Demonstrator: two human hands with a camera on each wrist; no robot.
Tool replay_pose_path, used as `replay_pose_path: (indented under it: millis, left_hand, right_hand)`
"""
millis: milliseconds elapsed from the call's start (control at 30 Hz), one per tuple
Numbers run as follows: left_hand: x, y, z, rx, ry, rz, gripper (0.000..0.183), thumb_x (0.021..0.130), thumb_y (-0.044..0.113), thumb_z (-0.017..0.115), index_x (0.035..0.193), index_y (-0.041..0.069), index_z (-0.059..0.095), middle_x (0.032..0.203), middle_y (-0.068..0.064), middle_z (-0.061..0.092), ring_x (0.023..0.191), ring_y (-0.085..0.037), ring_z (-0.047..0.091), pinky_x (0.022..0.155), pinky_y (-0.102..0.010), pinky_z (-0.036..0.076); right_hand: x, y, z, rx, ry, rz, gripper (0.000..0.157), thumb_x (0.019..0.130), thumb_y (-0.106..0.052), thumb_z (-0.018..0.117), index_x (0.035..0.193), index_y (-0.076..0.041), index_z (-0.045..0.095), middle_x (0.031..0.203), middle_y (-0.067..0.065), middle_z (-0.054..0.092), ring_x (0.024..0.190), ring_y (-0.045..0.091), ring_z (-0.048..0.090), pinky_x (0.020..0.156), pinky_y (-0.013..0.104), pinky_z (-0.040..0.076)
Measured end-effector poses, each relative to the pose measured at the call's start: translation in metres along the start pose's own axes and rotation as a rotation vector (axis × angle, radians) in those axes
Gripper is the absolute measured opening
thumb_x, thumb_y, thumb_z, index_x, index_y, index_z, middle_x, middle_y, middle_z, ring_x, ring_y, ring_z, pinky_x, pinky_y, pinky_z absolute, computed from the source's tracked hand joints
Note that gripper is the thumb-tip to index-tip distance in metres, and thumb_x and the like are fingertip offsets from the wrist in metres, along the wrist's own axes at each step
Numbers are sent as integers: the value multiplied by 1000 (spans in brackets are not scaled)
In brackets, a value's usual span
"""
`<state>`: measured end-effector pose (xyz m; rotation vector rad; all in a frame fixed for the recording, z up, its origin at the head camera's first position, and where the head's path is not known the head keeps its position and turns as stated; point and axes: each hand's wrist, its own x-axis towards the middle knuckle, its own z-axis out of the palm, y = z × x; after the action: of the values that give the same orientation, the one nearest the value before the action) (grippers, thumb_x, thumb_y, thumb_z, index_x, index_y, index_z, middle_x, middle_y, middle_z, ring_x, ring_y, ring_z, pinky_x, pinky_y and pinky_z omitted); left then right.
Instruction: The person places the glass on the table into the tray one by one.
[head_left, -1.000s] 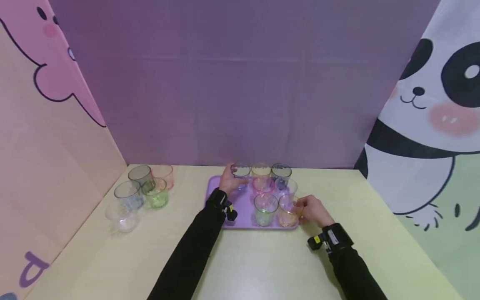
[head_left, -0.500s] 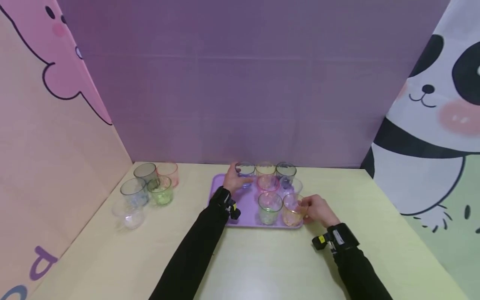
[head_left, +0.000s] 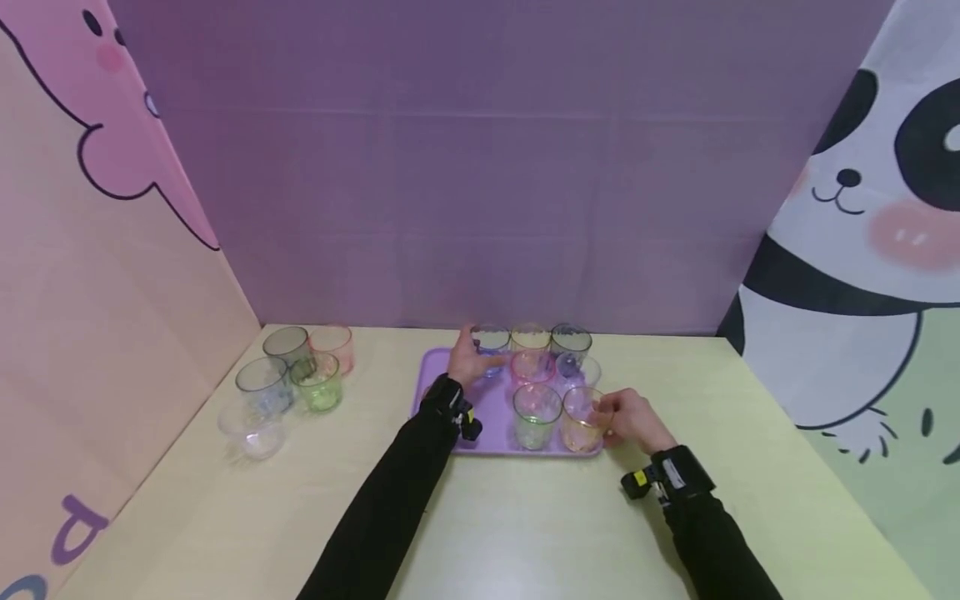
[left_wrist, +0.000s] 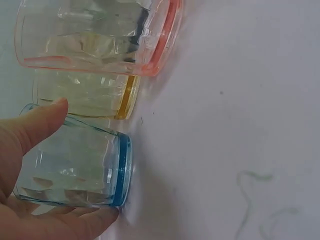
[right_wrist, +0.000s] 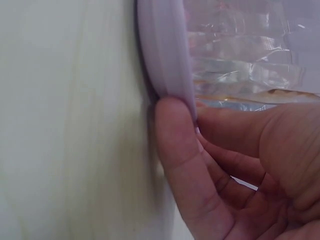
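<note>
At the back left of the purple tray [head_left: 491, 429], my left hand [head_left: 468, 365] holds a blue-banded glass [left_wrist: 75, 162], thumb on one side and fingers curled round the other. The glass stands upright beside a yellow-banded glass [left_wrist: 95, 95]. A pink glass [left_wrist: 100, 37] is in front of that one. My right hand [head_left: 633, 419] is at the tray's front right corner. In the right wrist view it pinches the rim [right_wrist: 167, 50], index fingertip outside, thumb inside close to an amber-rimmed glass [head_left: 579, 427]. Its other fingers fold underneath.
Left of the amber-rimmed glass is a green glass [head_left: 536, 421]; a dark grey glass [head_left: 572, 340] and a clear glass [head_left: 581, 375] stand behind. At the table's left, several more tumblers cluster, among them a green one [head_left: 318, 387] and a clear one [head_left: 255, 433]. A purple wall [head_left: 480, 208] rises behind.
The whole head view has shifted slightly sideways. Both hands keep their places, the left at the blue-banded glass and the right at the tray's corner.
</note>
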<state>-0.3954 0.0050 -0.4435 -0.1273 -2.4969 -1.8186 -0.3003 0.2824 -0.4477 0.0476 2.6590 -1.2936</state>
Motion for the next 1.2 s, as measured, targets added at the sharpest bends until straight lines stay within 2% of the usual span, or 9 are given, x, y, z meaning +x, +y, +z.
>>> replay_pose_path:
  millis: [433,633,967,1200]
  left_hand:
    - [-2,-1,-3,45,60,-14,90,63,17,83,137,9,32,127,-21,49,113,-35,49,94,-42,41]
    - [-1,-4,-4,70,70,12,89,62,17,83,136,9,34,131,-18,47,118,-34,45,99,-44,35]
    - [-2,-6,-9,143,54,28,95,58,18,85,136,6,32,131,-20,46,120,-34,43,101,-42,33]
    - [-6,0,-23,183,36,-27,96,59,8,82,138,4,28,132,-23,42,119,-36,42,100,-44,34]
  right_hand:
    - [0,-2,3,11,-7,-31,9,81,-8,65,83,0,65,88,12,60,69,20,59,58,32,54]
    - [1,-2,3,15,-1,4,8,81,-8,66,85,-1,66,89,13,60,69,21,60,58,32,54]
    - [2,0,4,26,-4,9,9,81,-8,65,86,-1,65,90,13,60,68,21,60,58,32,55]
    - [3,2,3,27,8,-3,10,82,-11,65,86,-1,66,90,13,59,68,20,60,58,32,55]
